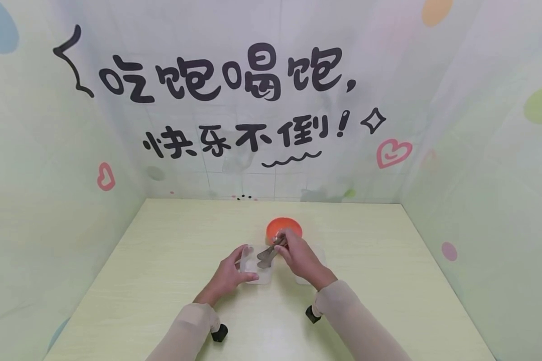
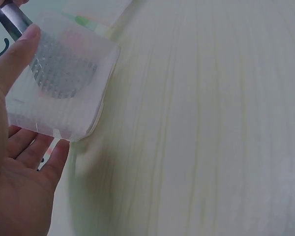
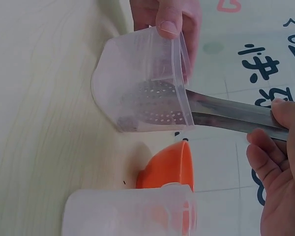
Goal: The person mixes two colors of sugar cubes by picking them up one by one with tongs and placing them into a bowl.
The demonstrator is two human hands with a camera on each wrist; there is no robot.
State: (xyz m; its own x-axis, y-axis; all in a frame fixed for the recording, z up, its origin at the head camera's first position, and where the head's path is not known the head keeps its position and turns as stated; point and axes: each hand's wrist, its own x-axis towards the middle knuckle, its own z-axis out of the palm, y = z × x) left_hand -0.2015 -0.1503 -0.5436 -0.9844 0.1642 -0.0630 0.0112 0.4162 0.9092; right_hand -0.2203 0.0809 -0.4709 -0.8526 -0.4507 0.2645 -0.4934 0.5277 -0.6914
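My left hand [image 1: 226, 277] grips a translucent plastic container [image 3: 125, 64] between thumb and fingers, in front of an orange bowl [image 3: 164, 167]. A pair of metal tongs [image 3: 223, 108] with perforated ends is pinched in my right hand [image 1: 304, 258]. Those ends reach inside the container, as the right wrist view shows through its wall. A small dark patch appears near the tongs at the container's bottom; what it is, I cannot tell. Part of the bowl is hidden behind my right hand in the head view.
A second translucent container [image 3: 123, 216] stands right of the held one, partly under my right forearm in the head view. The pale wooden table [image 1: 162, 260] is bounded by printed fabric walls [image 1: 185, 175] at the back and sides.
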